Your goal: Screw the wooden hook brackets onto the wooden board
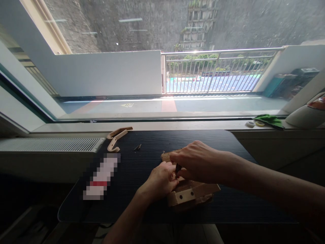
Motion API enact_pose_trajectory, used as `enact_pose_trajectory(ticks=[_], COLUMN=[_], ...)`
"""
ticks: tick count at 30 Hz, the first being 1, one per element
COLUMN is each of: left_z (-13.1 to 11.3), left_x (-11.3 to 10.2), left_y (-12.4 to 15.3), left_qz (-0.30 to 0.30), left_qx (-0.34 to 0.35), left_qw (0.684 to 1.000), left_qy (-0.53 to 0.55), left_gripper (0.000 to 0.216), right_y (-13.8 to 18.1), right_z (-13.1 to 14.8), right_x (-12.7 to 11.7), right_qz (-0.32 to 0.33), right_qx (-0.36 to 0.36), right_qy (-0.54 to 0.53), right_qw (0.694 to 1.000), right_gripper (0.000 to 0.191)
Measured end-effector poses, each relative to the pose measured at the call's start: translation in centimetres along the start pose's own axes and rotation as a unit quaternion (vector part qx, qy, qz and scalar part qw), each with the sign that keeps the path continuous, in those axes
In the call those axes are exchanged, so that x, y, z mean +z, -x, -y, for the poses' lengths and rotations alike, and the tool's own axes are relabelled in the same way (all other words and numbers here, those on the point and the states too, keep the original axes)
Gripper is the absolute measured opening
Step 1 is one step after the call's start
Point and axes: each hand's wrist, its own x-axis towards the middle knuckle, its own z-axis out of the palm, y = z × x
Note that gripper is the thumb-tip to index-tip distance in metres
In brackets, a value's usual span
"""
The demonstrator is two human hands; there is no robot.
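Hooks of pale wood, two, at far left of dark table; small metal pins just right of them. Left forearm slants up from bottom edge; left hand over wooden piece, fingers bent and bunched, can't tell if pinching anything. Wooden piece near table's middle, two dark holes on near side. Right hand above it, knuckles up, gripping dark tool; right forearm runs in from right edge.
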Motion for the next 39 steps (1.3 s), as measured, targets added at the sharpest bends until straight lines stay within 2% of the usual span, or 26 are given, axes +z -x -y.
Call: enact_pose_trajectory(ticks=[6, 12, 19, 23, 32, 39], left_z=[0.3, -0.1, 0.0, 0.2, 0.0, 0.1], left_x=[0.5, 0.1, 0.1, 0.2, 0.1, 0.1], left_y=[0.0, -0.1, 0.0, 0.0, 0.0, 0.1], left_qz=[-0.002, 0.007, 0.011, 0.015, -0.007, 0.003], left_qx=[-0.027, -0.014, -0.012, -0.037, -0.015, -0.022], left_qw=[1.0, 1.0, 1.0, 0.999, 1.0, 1.0], left_qy=[0.011, 0.025, 0.015, 0.011, 0.013, 0.009], left_gripper=[0.014, 0.009, 0.008, 0.012, 0.006, 0.009], right_y=[-0.2, -0.4, 0.0, -0.1, -0.6, -0.2], right_z=[0.0, -0.2, -0.1, 0.1, 0.3, 0.3], right_x=[-0.4, 0.6, 0.0, -0.5, 0.9, -0.2], right_qz=[0.01, -0.006, -0.004, 0.008, -0.02, 0.0], right_qx=[-0.018, 0.003, -0.001, -0.029, -0.007, -0.019], right_qy=[-0.007, -0.011, -0.003, -0.027, -0.015, -0.002], right_qw=[1.0, 1.0, 1.0, 0.999, 1.0, 1.0], right_gripper=[0.021, 0.006, 0.009, 0.022, 0.012, 0.014])
